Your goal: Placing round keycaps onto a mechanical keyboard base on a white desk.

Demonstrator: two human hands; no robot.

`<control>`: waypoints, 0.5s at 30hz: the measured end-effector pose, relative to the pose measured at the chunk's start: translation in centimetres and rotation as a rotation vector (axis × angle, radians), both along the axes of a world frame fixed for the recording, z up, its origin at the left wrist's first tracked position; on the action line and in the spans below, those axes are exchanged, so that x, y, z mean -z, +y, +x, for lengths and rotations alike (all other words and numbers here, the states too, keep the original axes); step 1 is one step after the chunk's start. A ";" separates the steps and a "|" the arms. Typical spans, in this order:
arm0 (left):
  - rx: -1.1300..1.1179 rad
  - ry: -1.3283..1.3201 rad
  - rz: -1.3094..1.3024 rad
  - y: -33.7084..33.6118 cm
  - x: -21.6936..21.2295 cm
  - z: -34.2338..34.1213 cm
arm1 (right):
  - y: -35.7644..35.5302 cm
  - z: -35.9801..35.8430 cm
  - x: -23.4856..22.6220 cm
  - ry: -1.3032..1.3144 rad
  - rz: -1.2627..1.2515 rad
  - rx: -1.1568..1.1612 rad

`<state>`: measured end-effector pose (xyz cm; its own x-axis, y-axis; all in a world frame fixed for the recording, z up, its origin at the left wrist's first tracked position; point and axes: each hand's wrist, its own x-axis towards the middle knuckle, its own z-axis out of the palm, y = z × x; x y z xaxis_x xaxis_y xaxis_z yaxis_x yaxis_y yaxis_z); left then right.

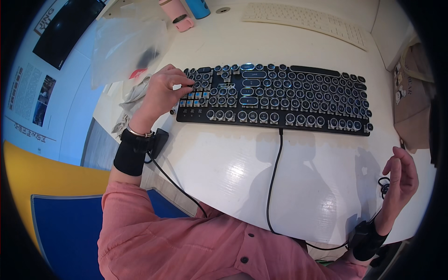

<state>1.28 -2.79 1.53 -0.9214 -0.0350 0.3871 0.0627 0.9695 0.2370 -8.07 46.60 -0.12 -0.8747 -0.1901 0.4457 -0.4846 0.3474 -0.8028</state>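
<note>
A black keyboard (275, 95) with round, silver-rimmed keycaps lies on the white desk, its cable leaving from the edge nearest me. At its left end, my left hand (168, 86) is closed in a pinch on a round keycap, which the fingertips partly hide. Just below those fingertips, bare blue key switches (191, 97) show where no caps sit. Another gap without caps lies right of them, around the black plate. My right hand (401, 179) hovers by the desk's right edge, away from the keyboard, fingers loosely bent and apart, nothing visible in it.
A cream keyboard (305, 22) lies along the back. A pink cup (178, 16) and blue bottle (198, 7) stand at the back left, near clear plastic bags (123, 46). At right stands a beige bag (413, 100). The black cable (275, 177) crosses the desk toward me.
</note>
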 end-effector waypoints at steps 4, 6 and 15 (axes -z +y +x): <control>0.031 0.019 -0.073 0.1 -0.1 -0.1 | 0.1 0.0 -0.1 -0.008 0.003 0.001; 0.031 -0.003 -0.084 0.2 -0.2 -0.1 | 0.1 -0.1 -0.1 -0.008 -0.012 -0.017; -0.032 0.000 -0.070 0.4 -0.2 0.2 | -0.3 -0.1 -0.2 -0.048 -0.069 -0.045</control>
